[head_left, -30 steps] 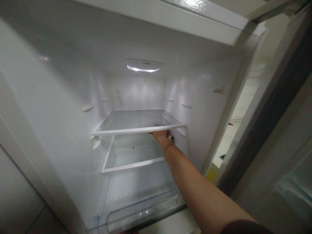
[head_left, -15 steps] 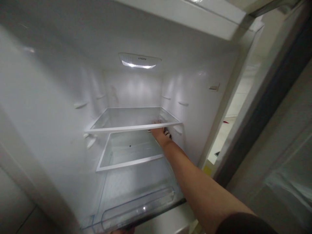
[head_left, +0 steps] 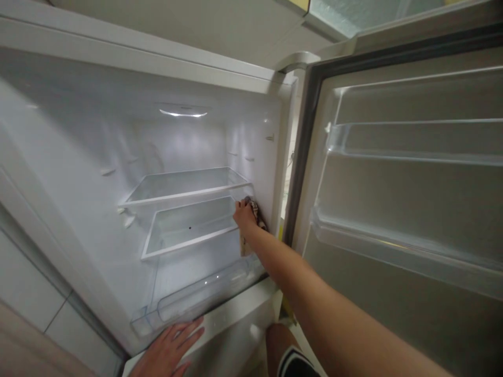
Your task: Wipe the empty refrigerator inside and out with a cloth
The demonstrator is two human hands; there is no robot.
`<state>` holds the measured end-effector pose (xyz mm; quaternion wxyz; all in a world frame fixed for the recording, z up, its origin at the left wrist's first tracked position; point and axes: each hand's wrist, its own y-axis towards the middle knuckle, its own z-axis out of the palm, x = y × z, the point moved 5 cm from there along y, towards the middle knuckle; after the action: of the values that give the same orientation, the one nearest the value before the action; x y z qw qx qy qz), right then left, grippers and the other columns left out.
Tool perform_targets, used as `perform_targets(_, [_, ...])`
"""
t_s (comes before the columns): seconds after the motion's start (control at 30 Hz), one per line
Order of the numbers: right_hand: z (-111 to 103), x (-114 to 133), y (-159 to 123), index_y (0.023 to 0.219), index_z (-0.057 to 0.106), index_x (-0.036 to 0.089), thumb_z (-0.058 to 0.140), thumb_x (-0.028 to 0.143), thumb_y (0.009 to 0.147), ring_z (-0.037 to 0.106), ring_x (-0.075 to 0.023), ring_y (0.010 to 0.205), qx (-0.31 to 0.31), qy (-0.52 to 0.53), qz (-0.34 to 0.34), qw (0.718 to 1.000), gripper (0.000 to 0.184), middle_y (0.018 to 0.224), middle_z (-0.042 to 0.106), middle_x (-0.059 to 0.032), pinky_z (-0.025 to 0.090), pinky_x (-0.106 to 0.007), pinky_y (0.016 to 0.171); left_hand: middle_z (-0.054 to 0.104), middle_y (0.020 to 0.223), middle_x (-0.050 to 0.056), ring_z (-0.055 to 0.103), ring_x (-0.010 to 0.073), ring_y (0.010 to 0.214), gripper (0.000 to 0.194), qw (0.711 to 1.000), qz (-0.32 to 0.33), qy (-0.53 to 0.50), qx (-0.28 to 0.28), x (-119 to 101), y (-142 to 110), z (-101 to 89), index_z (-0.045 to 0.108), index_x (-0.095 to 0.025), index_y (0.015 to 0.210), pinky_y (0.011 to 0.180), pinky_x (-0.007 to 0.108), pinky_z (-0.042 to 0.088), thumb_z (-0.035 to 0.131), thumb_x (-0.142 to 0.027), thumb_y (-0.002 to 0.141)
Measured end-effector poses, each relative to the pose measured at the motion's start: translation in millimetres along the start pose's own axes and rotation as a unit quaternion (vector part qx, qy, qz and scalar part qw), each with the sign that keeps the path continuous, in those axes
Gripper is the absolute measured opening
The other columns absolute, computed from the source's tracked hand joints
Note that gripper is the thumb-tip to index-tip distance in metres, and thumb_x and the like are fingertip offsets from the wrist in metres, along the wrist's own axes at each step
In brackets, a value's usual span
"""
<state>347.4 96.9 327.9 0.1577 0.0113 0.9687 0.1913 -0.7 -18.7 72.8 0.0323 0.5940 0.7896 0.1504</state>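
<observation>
I am looking into an open, lit fridge with bare white walls. My right hand [head_left: 243, 214] reaches in under the right end of the upper glass shelf [head_left: 176, 189] and is closed round a patterned cloth [head_left: 254, 211] pressed near the right inner wall; part of the cloth hangs below my wrist. A second glass shelf [head_left: 184, 242] lies lower down. My left hand [head_left: 170, 350] rests flat, fingers spread, on the white ledge just beneath the clear drawer [head_left: 196, 299].
The fridge door [head_left: 396, 209] stands open at the right, with two clear door racks [head_left: 412, 141] across it. The interior lamp [head_left: 183, 112] glows at the top. Light floor tiles [head_left: 35, 309] show at the lower left. My knee [head_left: 288, 351] is at the bottom.
The view has swung right and up, bringing the open door into sight. My right hand dropped from the upper shelf's front edge toward the right wall with the cloth. My left hand came into view.
</observation>
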Motion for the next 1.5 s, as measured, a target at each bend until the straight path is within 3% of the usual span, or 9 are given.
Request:
perform_targets(0.17, [-14, -4, -24, 0.121, 0.079, 0.001, 0.047, 0.002, 0.098, 0.06, -0.0396, 0.122, 0.0, -0.029, 0.009, 1.0, 0.04, 0.126, 0.067, -0.0306, 0.057, -0.054, 0.091, 0.06, 0.165, -0.005, 0.069, 0.0208, 0.129, 0.093, 0.999, 0.018, 0.001, -0.038, -5, 5, -15.6, 0.027, -0.042, 0.175, 0.113, 0.03, 0.052, 0.07, -0.022, 0.096])
perform_targets(0.4, [-16, -15, 4, 0.129, 0.074, -0.001, 0.044, 0.001, 0.1, 0.057, -0.0372, 0.134, -0.012, -0.011, -0.016, 1.0, 0.042, 0.136, 0.067, -0.0296, 0.053, -0.053, 0.109, 0.055, 0.169, -0.006, 0.069, 0.0232, 0.131, 0.102, 1.0, 0.005, -0.026, 0.006, -1, 3, -4.0, 0.026, -0.045, 0.175, 0.113, 0.035, 0.055, 0.075, -0.018, 0.089])
perform_targets(0.63, [16, -13, 53, 0.123, 0.075, 0.011, 0.059, 0.018, 0.108, 0.058, -0.0315, 0.136, -0.009, 0.059, -0.005, 0.998, 0.023, 0.134, 0.069, -0.0176, 0.051, -0.049, 0.115, 0.05, 0.172, -0.005, 0.066, 0.026, 0.137, 0.101, 0.993, -0.03, -0.058, 0.099, 6, 0, 25.9, 0.032, -0.049, 0.171, 0.116, 0.042, 0.055, 0.082, -0.017, 0.09])
perform_targets(0.77, [40, -14, 83, 0.128, 0.071, 0.015, 0.071, 0.032, 0.107, 0.065, -0.028, 0.129, 0.014, 0.117, 0.038, 0.992, 0.028, 0.133, 0.07, -0.0115, 0.054, -0.051, 0.113, 0.046, 0.175, -0.004, 0.063, 0.0279, 0.142, 0.101, 0.983, -0.055, -0.098, 0.149, 6, 4, 24.3, 0.036, -0.049, 0.169, 0.116, 0.045, 0.056, 0.085, -0.016, 0.087])
perform_targets(0.97, [26, 44, 99, 0.131, 0.073, 0.02, 0.066, 0.028, 0.105, 0.07, -0.0248, 0.121, 0.048, 0.249, -0.037, 0.967, 0.028, 0.13, 0.076, -0.0091, 0.053, -0.042, 0.109, 0.043, 0.177, -0.005, 0.059, 0.0278, 0.146, 0.095, 0.98, -0.076, -0.132, 0.13, -1, 7, -0.9, 0.035, -0.05, 0.169, 0.123, 0.048, 0.048, 0.074, -0.014, 0.09])
perform_targets(1.1, [-9, 115, 63, 0.128, 0.079, 0.03, 0.072, 0.023, 0.09, 0.072, -0.0252, 0.119, 0.069, 0.336, -0.129, 0.93, 0.039, 0.127, 0.079, -0.0034, 0.053, -0.031, 0.101, 0.046, 0.176, -0.004, 0.059, 0.0254, 0.144, 0.091, 0.989, -0.063, -0.08, 0.106, -4, 5, -7.3, 0.033, -0.048, 0.171, 0.123, 0.043, 0.044, 0.075, -0.021, 0.094])
perform_targets(1.2, [-33, 133, 24, 0.131, 0.077, 0.029, 0.064, 0.016, 0.088, 0.074, -0.0238, 0.118, 0.069, 0.407, -0.137, 0.901, 0.046, 0.127, 0.08, -0.0015, 0.055, -0.03, 0.1, 0.049, 0.174, -0.003, 0.06, 0.0236, 0.141, 0.089, 0.994, -0.054, -0.042, 0.087, -6, 4, -10.6, 0.036, -0.044, 0.17, 0.122, 0.04, 0.043, 0.074, -0.02, 0.094])
perform_targets(1.33, [-62, 108, -46, 0.143, 0.068, 0.024, 0.049, 0.012, 0.092, 0.071, -0.0188, 0.126, 0.021, 0.501, -0.102, 0.859, 0.056, 0.136, 0.077, -0.0022, 0.054, -0.027, 0.107, 0.055, 0.17, 0.0, 0.062, 0.0245, 0.138, 0.078, 0.994, -0.08, -0.028, 0.062, -17, 12, -15.6, 0.048, -0.039, 0.163, 0.12, 0.041, 0.044, 0.072, -0.018, 0.092])
perform_targets(1.5, [-70, 37, -192, 0.153, 0.059, 0.032, 0.051, 0.021, 0.093, 0.071, -0.0257, 0.128, -0.099, 0.603, 0.107, 0.784, 0.062, 0.144, 0.071, -0.0088, 0.059, -0.04, 0.109, 0.08, 0.125, 0.006, 0.072, 0.027, 0.117, 0.023, 0.991, -0.135, -0.008, 0.0, -47, 53, -42.1, 0.075, -0.03, 0.124, 0.109, 0.044, 0.053, 0.062, -0.032, 0.105])
